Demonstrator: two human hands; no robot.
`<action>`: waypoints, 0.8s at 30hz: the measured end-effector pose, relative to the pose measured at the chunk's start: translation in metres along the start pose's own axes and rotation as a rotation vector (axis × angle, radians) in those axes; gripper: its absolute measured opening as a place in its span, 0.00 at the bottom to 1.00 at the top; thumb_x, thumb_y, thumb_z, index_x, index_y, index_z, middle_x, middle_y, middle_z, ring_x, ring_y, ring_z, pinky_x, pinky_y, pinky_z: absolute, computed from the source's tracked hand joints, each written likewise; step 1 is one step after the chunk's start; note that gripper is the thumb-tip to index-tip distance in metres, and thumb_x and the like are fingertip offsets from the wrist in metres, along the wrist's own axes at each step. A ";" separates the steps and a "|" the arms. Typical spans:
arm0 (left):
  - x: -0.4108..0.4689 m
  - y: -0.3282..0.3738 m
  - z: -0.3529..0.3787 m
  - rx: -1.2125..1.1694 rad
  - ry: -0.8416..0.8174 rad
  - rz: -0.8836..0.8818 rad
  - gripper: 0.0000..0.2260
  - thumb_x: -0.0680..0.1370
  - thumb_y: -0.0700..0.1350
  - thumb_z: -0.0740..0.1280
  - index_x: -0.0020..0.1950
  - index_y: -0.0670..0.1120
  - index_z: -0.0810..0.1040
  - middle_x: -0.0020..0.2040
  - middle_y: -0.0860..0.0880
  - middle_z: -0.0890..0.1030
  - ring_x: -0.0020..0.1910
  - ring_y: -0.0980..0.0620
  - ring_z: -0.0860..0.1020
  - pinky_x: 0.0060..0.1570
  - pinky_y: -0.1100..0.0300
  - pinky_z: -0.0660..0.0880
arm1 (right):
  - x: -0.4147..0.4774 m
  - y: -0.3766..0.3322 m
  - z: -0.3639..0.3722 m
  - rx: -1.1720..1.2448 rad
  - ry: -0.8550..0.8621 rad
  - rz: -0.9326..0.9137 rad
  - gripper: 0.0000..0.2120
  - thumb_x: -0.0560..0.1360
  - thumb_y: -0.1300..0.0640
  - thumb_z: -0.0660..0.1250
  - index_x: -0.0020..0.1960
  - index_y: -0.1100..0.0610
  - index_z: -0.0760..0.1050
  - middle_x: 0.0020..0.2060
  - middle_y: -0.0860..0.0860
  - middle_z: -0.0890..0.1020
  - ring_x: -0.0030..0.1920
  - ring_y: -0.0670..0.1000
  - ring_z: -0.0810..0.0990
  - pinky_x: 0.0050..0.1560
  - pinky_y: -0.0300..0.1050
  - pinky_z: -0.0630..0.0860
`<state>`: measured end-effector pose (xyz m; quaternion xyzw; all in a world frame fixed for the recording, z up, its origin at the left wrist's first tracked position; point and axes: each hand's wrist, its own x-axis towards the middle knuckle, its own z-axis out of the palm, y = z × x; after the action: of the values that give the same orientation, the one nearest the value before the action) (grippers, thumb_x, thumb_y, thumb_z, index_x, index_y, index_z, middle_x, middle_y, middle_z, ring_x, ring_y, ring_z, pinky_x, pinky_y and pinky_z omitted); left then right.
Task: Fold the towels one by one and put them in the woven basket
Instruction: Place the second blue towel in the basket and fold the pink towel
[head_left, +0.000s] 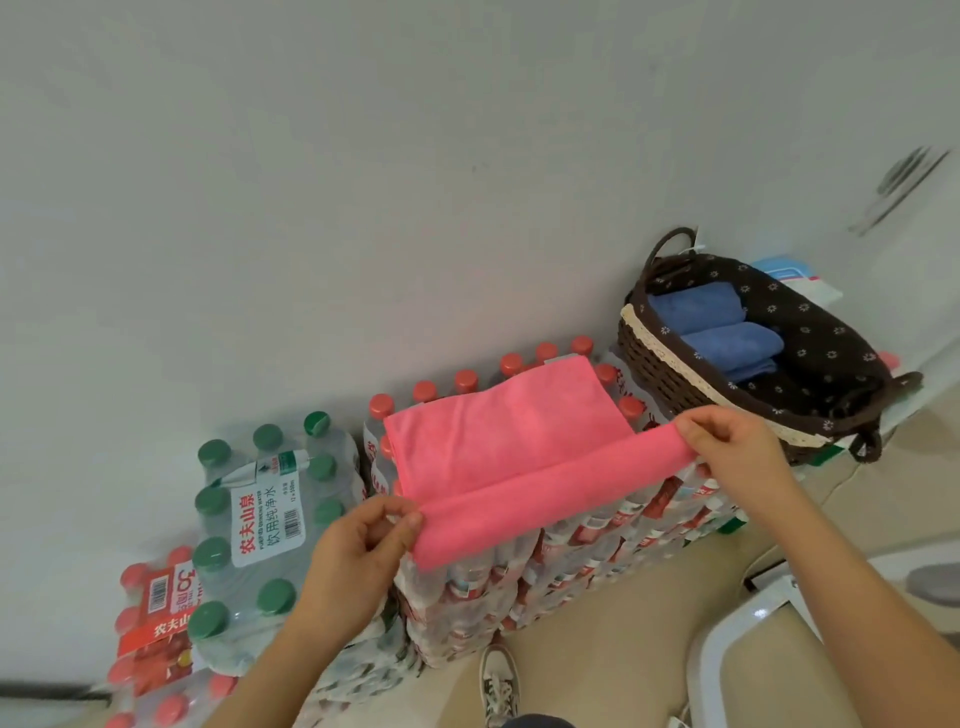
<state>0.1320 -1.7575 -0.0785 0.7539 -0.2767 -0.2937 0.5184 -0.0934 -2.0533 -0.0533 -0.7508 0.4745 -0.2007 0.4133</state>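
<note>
Left hand (363, 548): grasping the near-left corner of the pink towel (498, 457), pinched between thumb and fingers
Right hand (737, 447): pinching the near-right corner of the same turned-up edge, fingers curled over it
Towel's place: spread on top of the red-capped bottle stack (545, 566), near edge lifted and rolled over itself, just left of the woven basket (670, 358)
Biggest risk: the caps make a bumpy bed, so the fold may land crooked or sag between bottles, by my judgement
Next risk: an uneven pull from the two hands would skew the edges out of line
Lesser risk: the far edge could slip off behind the stack toward the wall
Smallest risk: a careless drop into the basket could ruffle the blue towels (732, 340) already lying there
Blue towels in basket: three
Hands: two
Pink towel: one
Basket: one
Green-capped pack (260, 519): one
Shoe (498, 680): one
</note>
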 end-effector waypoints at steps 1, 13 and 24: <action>0.009 0.005 0.000 -0.036 0.055 -0.007 0.04 0.77 0.45 0.67 0.43 0.48 0.80 0.24 0.51 0.69 0.25 0.52 0.64 0.27 0.62 0.61 | 0.008 -0.007 0.005 0.028 0.020 0.007 0.06 0.78 0.59 0.64 0.50 0.52 0.78 0.44 0.48 0.80 0.43 0.48 0.78 0.36 0.39 0.74; 0.102 0.014 -0.001 0.050 0.365 -0.114 0.06 0.77 0.46 0.68 0.41 0.49 0.80 0.33 0.45 0.80 0.30 0.51 0.72 0.32 0.58 0.69 | 0.109 -0.038 0.063 -0.212 0.050 -0.214 0.05 0.78 0.58 0.64 0.49 0.58 0.78 0.41 0.48 0.79 0.40 0.48 0.76 0.42 0.40 0.69; 0.127 0.004 0.003 0.191 0.450 -0.216 0.03 0.76 0.43 0.69 0.42 0.50 0.80 0.38 0.56 0.81 0.38 0.60 0.78 0.37 0.66 0.71 | 0.146 -0.014 0.099 -0.448 -0.011 -0.257 0.05 0.79 0.57 0.62 0.50 0.58 0.75 0.43 0.58 0.81 0.43 0.59 0.79 0.41 0.52 0.75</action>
<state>0.2148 -1.8519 -0.0951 0.8709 -0.0989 -0.1448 0.4591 0.0513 -2.1359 -0.1126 -0.8788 0.4058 -0.1374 0.2103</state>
